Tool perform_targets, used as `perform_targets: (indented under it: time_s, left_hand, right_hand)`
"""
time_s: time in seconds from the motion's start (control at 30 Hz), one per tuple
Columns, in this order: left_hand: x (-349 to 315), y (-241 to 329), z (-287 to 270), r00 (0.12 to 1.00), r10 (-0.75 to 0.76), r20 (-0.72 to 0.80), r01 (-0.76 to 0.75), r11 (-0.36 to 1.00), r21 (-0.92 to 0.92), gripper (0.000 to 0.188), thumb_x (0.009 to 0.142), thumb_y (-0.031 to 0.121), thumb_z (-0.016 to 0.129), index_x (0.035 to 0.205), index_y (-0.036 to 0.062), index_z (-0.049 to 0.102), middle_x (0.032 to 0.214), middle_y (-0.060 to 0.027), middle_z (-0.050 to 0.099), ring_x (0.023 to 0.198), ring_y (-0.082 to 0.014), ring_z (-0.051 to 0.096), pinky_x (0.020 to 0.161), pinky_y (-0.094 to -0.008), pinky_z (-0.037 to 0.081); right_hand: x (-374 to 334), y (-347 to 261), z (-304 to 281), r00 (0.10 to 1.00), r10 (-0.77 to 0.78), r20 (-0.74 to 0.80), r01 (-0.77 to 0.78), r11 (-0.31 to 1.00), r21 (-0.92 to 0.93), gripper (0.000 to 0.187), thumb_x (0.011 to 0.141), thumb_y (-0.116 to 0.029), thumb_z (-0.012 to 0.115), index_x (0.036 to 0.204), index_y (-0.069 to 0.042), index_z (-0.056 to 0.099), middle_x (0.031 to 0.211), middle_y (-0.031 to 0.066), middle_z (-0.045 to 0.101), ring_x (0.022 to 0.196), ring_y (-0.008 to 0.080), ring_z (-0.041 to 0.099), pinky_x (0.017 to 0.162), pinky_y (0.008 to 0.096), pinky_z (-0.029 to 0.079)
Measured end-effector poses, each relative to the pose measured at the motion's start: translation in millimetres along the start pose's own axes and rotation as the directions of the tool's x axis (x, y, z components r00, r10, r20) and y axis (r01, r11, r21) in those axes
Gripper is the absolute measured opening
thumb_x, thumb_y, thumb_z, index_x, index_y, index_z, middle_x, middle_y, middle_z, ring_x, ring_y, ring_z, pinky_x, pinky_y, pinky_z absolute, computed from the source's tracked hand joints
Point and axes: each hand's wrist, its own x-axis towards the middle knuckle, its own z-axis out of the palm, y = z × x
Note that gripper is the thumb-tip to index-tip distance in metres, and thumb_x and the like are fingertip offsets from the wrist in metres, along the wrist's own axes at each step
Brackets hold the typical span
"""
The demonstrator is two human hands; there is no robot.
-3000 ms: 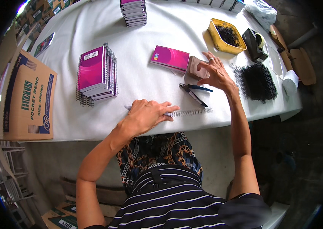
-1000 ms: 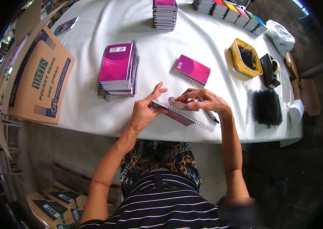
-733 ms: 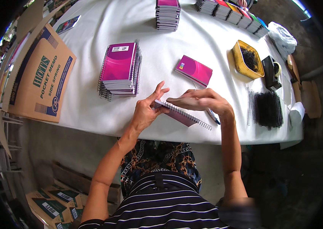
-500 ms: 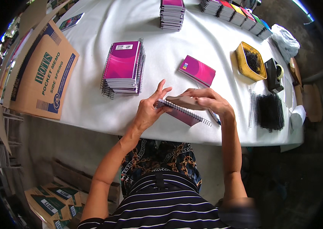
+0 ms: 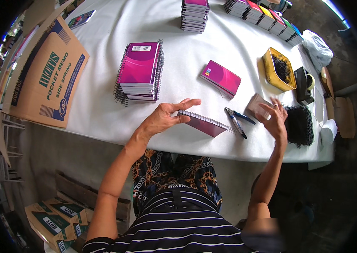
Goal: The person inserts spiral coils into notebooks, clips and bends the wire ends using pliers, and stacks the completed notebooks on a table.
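My left hand [image 5: 166, 118] grips a purple spiral notebook [image 5: 206, 126] at its left end, thumb below and fingers above. The notebook stands tilted with its wire spine uppermost, and loose coil sticks out past the right end. My right hand [image 5: 274, 120], fingers apart, is over the right edge of a flat grey-brown block [image 5: 256, 105] lying on the table. Whether a fingertip still touches the block is hard to see. Between the hands lie pliers [image 5: 238, 121] with dark and blue handles. Beyond them rests a magenta notebook [image 5: 221, 78].
A stack of magenta spiral notebooks [image 5: 138, 69] stands left of centre, another stack [image 5: 195, 14] at the back. A cardboard box [image 5: 52, 76] fills the left. To the right are a yellow tub [image 5: 276, 69] of black coils, a tape dispenser [image 5: 303, 86] and black coils [image 5: 300, 125].
My right hand has moved right from the notebook's spine, carrying the grey-brown block to the table beside the pliers, and its fingers have spread. My left hand keeps the notebook in place.
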Motion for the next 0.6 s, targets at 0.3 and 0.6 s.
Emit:
perform_targets:
  time_s: [0.3,0.6]
  left_hand:
    - [-6.2,-6.7,11.9,1.0,0.015,-0.016,-0.014,0.998,0.055,0.067,0.088,0.045,0.063,0.145,0.0137,0.045,0.142,-0.0074,0.053,0.134,-0.0202,0.045,0.105,-0.0333,0.041]
    - [-8.8,8.2,33.0,0.982,-0.024,-0.185,0.071,0.965,0.251,0.06,0.093,0.04,0.058,0.146,0.0159,0.043,0.141,-0.0082,0.054,0.125,-0.0181,0.054,0.098,-0.0318,0.048]
  right_hand:
    - [-50.8,-88.3,62.9,0.98,-0.077,-0.185,0.108,0.981,0.163,0.049,0.092,-0.014,0.061,0.14,-0.013,0.049,0.128,0.0184,0.046,0.119,0.0358,0.044,0.102,0.0494,0.036]
    - [-52.5,-117.6,18.2,0.881,0.254,-0.4,0.017,0.826,0.563,0.031,0.09,-0.011,0.064,0.121,-0.004,0.059,0.107,0.0185,0.057,0.093,0.034,0.059,0.079,0.0424,0.05]
